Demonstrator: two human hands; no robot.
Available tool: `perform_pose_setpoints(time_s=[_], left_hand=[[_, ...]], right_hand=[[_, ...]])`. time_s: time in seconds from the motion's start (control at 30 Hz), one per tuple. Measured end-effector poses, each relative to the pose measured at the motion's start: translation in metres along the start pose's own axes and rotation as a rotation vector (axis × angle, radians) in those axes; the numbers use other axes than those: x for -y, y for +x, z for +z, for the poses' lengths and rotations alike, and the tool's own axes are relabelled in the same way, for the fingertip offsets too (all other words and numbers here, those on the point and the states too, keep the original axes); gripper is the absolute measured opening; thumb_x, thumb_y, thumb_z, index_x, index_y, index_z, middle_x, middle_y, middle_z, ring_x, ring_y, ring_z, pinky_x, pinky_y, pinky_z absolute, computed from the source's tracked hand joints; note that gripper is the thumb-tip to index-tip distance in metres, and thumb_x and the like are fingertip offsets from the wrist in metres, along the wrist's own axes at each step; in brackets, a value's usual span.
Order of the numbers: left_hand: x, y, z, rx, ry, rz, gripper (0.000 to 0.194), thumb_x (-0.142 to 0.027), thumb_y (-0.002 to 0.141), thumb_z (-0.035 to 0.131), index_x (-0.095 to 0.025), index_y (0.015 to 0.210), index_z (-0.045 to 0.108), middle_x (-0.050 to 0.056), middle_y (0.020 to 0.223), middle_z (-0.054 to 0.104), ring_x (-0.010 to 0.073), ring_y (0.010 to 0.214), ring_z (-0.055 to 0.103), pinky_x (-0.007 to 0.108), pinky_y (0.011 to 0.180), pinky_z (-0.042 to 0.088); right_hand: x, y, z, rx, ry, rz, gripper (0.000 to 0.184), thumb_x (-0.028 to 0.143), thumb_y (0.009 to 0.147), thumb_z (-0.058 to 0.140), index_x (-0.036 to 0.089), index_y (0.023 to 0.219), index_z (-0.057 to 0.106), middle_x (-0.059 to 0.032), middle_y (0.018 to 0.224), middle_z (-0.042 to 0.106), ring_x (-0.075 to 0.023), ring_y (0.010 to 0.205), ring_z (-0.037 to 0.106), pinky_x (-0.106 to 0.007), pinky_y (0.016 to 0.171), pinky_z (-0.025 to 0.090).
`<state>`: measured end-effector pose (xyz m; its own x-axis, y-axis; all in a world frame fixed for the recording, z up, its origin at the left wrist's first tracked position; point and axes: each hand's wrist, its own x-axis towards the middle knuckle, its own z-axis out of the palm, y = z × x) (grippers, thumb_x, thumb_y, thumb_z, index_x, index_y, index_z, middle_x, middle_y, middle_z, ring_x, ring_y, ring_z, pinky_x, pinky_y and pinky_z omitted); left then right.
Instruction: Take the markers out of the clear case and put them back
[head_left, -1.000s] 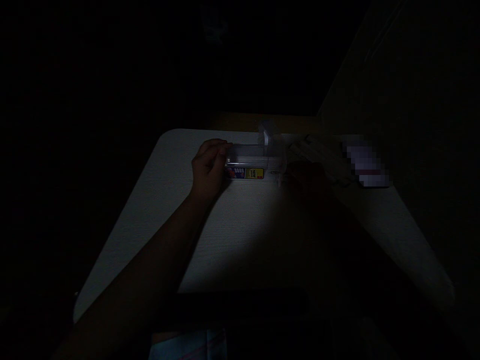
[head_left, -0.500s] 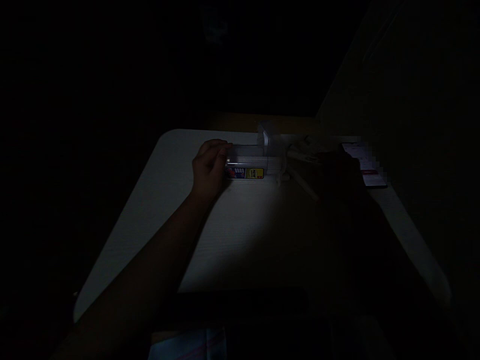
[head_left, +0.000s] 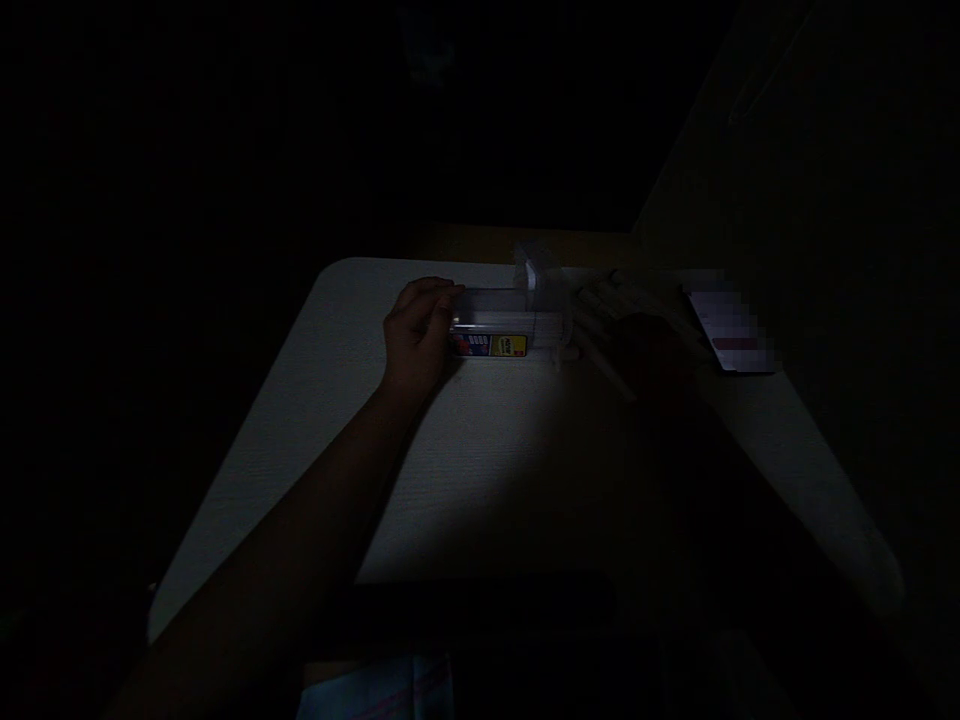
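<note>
A clear plastic case [head_left: 491, 318] with a blue and yellow label lies on the white table, its lid [head_left: 532, 275] standing up at the right end. My left hand [head_left: 418, 330] is wrapped round the case's left end. Several pale, pen-like sticks [head_left: 600, 360] lie fanned out to the right of the case. Over them, deep in shadow, is my right hand [head_left: 649, 350]; its fingers are too dark to make out, and whether it holds one of the sticks is hidden.
A phone [head_left: 727, 330] with a lit screen lies at the table's right edge. The white table [head_left: 300, 430] has rounded corners, and a dark wall rises behind it. Blue patterned cloth [head_left: 379, 688] shows at the bottom. The room is very dark.
My right hand has moved left and a little down, away from the phone and over the sticks, uncovering more of the phone. My left hand and the case stay in place.
</note>
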<state>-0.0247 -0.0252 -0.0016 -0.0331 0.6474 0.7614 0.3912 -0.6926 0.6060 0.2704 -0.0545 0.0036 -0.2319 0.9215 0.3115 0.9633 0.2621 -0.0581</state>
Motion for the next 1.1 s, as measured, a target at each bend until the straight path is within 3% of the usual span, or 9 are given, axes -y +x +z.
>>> perform_pose_setpoints(time_s=[0.1,0.27,0.37,0.6,0.97,1.1], left_hand=[[-0.002,0.000,0.000,-0.001,0.012,-0.003,0.028,-0.043,0.091,0.049,-0.024,0.093,0.070,0.002,0.098,0.065,0.0152,0.098,0.061,0.033,0.090,0.049],[0.002,0.000,0.000,-0.004,-0.017,-0.007,0.026,-0.041,0.091,0.049,-0.026,0.094,0.070,0.002,0.098,0.065,0.0149,0.097,0.061,0.032,0.088,0.050],[0.003,0.000,0.000,-0.001,-0.013,0.009,0.025,-0.039,0.091,0.049,-0.026,0.095,0.070,0.002,0.099,0.065,0.0148,0.098,0.061,0.032,0.089,0.049],[0.002,0.000,0.000,0.002,0.008,0.003,0.026,-0.039,0.091,0.049,-0.024,0.094,0.070,0.003,0.098,0.065,0.0147,0.098,0.061,0.031,0.088,0.049],[0.003,-0.001,0.000,-0.001,-0.020,0.017,0.023,-0.038,0.091,0.050,-0.027,0.095,0.070,0.001,0.099,0.064,0.0142,0.099,0.061,0.031,0.088,0.049],[0.002,0.000,0.000,0.004,0.002,0.022,0.024,-0.039,0.092,0.049,-0.027,0.095,0.069,0.001,0.097,0.064,0.0147,0.098,0.061,0.032,0.088,0.049]], right_hand=[[0.008,0.002,-0.007,0.014,-0.049,0.053,0.039,0.032,0.093,0.037,0.017,0.115,0.065,-0.0159,0.109,0.068,-0.0305,0.100,0.060,-0.047,0.086,0.045],[0.028,-0.002,-0.013,-0.033,-0.020,-0.076,0.041,0.036,0.094,0.039,0.020,0.126,0.058,-0.0124,0.131,0.058,-0.0299,0.120,0.052,-0.048,0.097,0.039],[0.039,-0.006,-0.009,0.011,-0.012,-0.148,0.046,0.034,0.093,0.040,0.018,0.135,0.049,-0.0137,0.141,0.049,-0.0300,0.129,0.044,-0.049,0.102,0.035],[0.035,-0.005,0.002,0.028,-0.071,-0.142,0.045,0.024,0.094,0.032,0.020,0.136,0.049,-0.0127,0.142,0.048,-0.0310,0.129,0.042,-0.052,0.100,0.034],[0.031,-0.003,-0.013,0.042,-0.039,-0.057,0.035,0.027,0.092,0.040,0.019,0.118,0.063,-0.0130,0.127,0.061,-0.0307,0.115,0.055,-0.050,0.095,0.038],[0.038,0.000,-0.015,-0.041,0.103,-0.159,0.035,0.027,0.089,0.044,0.018,0.118,0.061,-0.0130,0.119,0.065,-0.0280,0.109,0.059,-0.045,0.091,0.042]])
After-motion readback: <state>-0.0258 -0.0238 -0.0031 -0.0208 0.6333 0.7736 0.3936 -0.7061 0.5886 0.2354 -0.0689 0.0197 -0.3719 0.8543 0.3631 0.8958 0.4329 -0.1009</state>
